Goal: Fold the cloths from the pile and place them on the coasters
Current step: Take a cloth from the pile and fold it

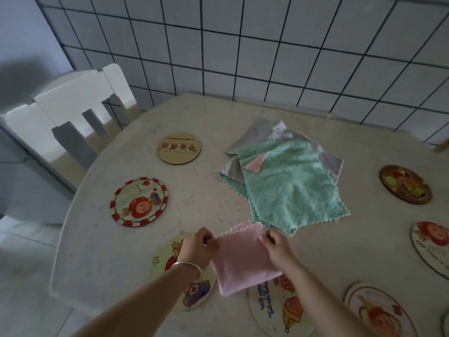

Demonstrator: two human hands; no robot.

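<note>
Pink fleecy folded cloth (243, 261) hangs just above the table edge between two coasters, left hand (198, 246) and right hand (275, 246) each pinching a top corner, likely to square the fold; the green-and-grey cloth pile (286, 181) waits beyond.
</note>
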